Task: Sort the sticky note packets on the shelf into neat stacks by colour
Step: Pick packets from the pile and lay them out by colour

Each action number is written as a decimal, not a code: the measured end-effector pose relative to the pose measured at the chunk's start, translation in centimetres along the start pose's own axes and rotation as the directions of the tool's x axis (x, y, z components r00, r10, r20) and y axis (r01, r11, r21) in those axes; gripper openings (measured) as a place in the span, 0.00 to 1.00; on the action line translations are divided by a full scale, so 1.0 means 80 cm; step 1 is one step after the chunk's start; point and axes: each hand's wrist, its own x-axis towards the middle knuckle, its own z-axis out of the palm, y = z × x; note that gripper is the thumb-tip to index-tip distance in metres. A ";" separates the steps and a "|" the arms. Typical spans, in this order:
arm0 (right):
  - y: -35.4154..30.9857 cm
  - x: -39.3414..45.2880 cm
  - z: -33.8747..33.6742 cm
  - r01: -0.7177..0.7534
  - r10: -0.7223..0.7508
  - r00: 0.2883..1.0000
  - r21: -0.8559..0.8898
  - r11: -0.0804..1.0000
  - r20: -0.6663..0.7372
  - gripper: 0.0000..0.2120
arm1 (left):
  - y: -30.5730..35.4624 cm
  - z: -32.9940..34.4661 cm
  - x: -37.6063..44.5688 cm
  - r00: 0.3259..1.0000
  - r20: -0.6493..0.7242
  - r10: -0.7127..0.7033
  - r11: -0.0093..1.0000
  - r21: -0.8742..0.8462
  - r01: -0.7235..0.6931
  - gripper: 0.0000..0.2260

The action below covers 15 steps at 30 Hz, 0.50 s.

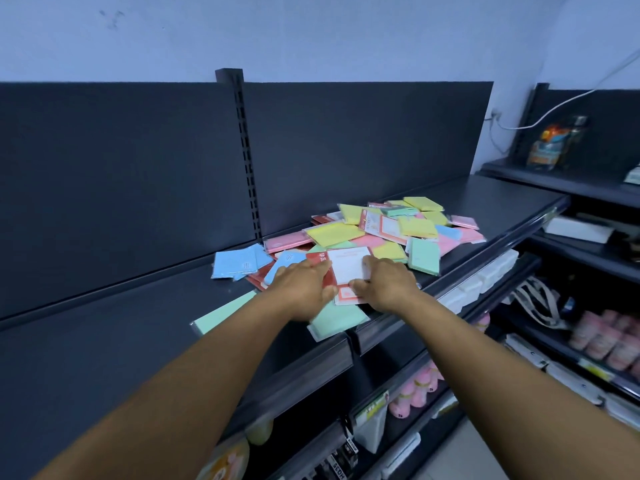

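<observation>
1. The dark metal shelf (138, 327) carried a loose heap of plastic-wrapped sticky note packets (381, 233), yellow, pink, green, blue and red-and-white, spread across its middle and right part, back to the dark rear panel (363, 140).
2. The left hand (304, 289) and right hand (388, 285) both gripped a red-and-white packet (346, 268) at the near edge of the heap, fingers curled on its left and right sides and thumbs at its near edge.
3. A mint-green packet (337, 322) lay just beneath the hands, overhanging the shelf's front lip.
4. Another pale green packet (221, 313) lay flat to the left, partly under the left forearm.
5. Two light blue packets (239, 261) sat at the heap's far left edge.
6. Bare shelf stretched left of the heap; a narrower bare strip lay to its far right.
7. Lower shelves at right held pink items (602, 337), blurred.
</observation>
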 end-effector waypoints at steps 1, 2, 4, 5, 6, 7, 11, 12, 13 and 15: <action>-0.002 0.001 0.002 0.016 -0.016 1.000 0.010 1.000 0.000 0.26 | 0.000 0.000 0.001 1.000 -0.002 -0.003 1.000 -0.004 0.003 0.28; -0.003 0.001 0.004 0.037 -0.037 0.999 0.028 0.999 -0.008 0.25 | -0.001 -0.001 0.002 1.000 -0.001 -0.010 1.000 -0.007 0.010 0.28; -0.007 0.002 0.004 0.085 -0.083 0.996 0.052 0.995 -0.027 0.26 | -0.005 -0.002 0.002 1.000 0.001 -0.031 0.999 0.007 0.031 0.27; -0.010 0.003 0.004 0.106 -0.104 0.994 0.053 0.993 -0.030 0.26 | -0.008 -0.003 0.002 0.999 0.000 -0.044 0.999 0.020 0.044 0.26; -0.013 0.004 0.004 0.123 -0.122 0.992 0.048 0.991 -0.029 0.25 | -0.013 -0.004 0.001 0.998 -0.006 -0.055 0.998 0.028 0.055 0.25; -0.015 0.006 0.003 0.136 -0.135 0.990 0.041 0.990 -0.029 0.24 | -0.017 -0.005 0.000 0.998 -0.015 -0.064 0.997 0.030 0.064 0.23; -0.028 0.019 0.002 0.136 -0.133 0.989 0.059 0.989 -0.058 0.18 | -0.033 -0.011 0.002 0.997 -0.052 -0.064 0.998 0.026 0.066 0.21; -0.030 0.022 0.001 0.131 -0.127 0.989 0.056 0.990 -0.071 0.17 | -0.034 -0.013 0.004 0.996 -0.058 -0.062 0.997 0.030 0.064 0.21; -0.032 0.024 -0.001 0.128 -0.123 0.989 0.051 0.990 -0.087 0.16 | -0.035 -0.015 0.006 0.996 -0.063 -0.061 0.997 0.035 0.063 0.21; -0.032 0.029 -0.004 0.131 -0.123 0.985 0.057 0.990 -0.117 0.17 | -0.035 -0.019 0.015 0.995 -0.082 -0.057 0.998 0.036 0.060 0.22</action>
